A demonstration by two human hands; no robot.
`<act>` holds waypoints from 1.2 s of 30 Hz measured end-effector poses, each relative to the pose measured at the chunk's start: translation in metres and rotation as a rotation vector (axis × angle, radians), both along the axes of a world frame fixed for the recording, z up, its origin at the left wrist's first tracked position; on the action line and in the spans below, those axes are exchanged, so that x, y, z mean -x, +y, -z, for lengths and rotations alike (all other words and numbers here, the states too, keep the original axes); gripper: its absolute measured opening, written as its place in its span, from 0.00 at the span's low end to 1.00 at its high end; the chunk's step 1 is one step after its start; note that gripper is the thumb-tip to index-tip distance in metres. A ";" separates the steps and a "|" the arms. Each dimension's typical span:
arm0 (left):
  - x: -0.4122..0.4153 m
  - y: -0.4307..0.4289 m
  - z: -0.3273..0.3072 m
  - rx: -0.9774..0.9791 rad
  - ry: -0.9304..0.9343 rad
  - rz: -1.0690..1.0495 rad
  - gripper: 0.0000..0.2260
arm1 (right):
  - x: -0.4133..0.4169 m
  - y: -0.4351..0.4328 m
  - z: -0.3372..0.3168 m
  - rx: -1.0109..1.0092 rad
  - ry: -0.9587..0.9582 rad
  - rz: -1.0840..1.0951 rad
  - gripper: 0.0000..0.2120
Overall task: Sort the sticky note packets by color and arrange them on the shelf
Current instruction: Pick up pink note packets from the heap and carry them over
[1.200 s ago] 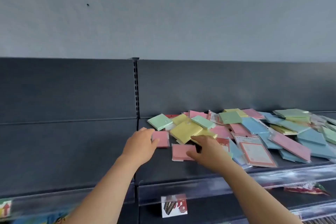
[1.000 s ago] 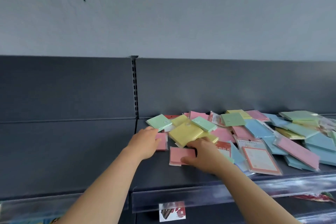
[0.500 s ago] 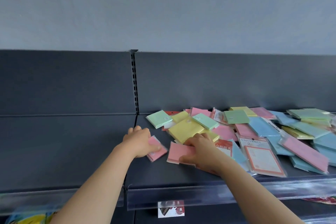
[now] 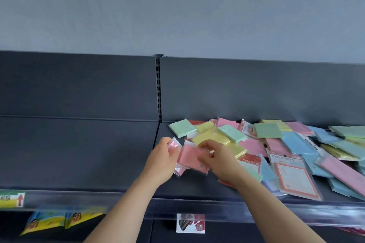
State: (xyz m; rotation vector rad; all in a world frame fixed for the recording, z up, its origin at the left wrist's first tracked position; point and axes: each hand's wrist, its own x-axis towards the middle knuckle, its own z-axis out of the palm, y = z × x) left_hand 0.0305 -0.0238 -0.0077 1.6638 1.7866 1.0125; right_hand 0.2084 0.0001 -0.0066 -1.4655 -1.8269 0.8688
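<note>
Head view, single moment. Your left hand [image 4: 162,159] was raised above the dark shelf [image 4: 79,154], fingers curled around a small pink packet [image 4: 173,147] in a clear wrapper; the wrapper's lower edge showed below the hand. Your right hand [image 4: 219,159] gripped a larger pink packet [image 4: 192,159] by its right side, fingers across the face. That packet was tilted and lifted clear of the shelf surface. The two pink packets overlapped between your hands, the larger in front; whether they actually touched could not be told.

Behind and right of your right hand lay the unsorted pile, colours mixed. Nearest the slotted upright [image 4: 158,89] was a green packet [image 4: 182,128], with a yellow packet [image 4: 210,137] just right of it and partly under a second, narrower green packet [image 4: 233,134]. A third green packet [image 4: 267,130] sat further right on pink ones. Blue packets [image 4: 296,143] filled the middle right. A long pink packet [image 4: 343,172] lay diagonally at the far right. A wrapped notepad with an orange border [image 4: 294,177], header reading "UNIVERSITY", lay at the shelf's front edge.

The shelf section left of the upright held no packets. A clear price rail [image 4: 237,211] ran along the front edge, with a label [image 4: 190,223] hanging below it. On the lower left hung yellow and blue packaged goods [image 4: 59,220], blurred.
</note>
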 end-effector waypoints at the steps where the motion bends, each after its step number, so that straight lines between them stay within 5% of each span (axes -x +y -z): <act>1: -0.002 -0.002 0.001 0.000 -0.045 0.005 0.10 | 0.003 0.001 0.003 0.018 0.027 0.005 0.09; 5: -0.001 -0.006 0.010 0.015 -0.147 -0.067 0.15 | 0.014 0.006 0.015 0.100 0.075 -0.006 0.09; 11: 0.016 -0.013 0.016 -0.048 -0.264 -0.229 0.14 | 0.033 0.010 0.025 0.114 0.144 -0.090 0.23; 17: 0.045 -0.029 0.016 -0.098 -0.220 -0.314 0.13 | 0.082 0.011 0.022 0.248 0.421 -0.175 0.27; 26: 0.153 -0.058 0.000 -0.121 0.140 -0.470 0.11 | 0.190 0.004 0.002 0.110 0.196 -0.237 0.12; 33: 0.276 -0.093 -0.015 -0.089 0.133 -0.524 0.13 | 0.315 -0.019 -0.006 0.021 0.138 -0.343 0.03; 36: 0.336 -0.108 -0.020 -0.058 0.131 -0.536 0.12 | 0.376 -0.033 -0.010 -0.006 0.088 -0.377 0.07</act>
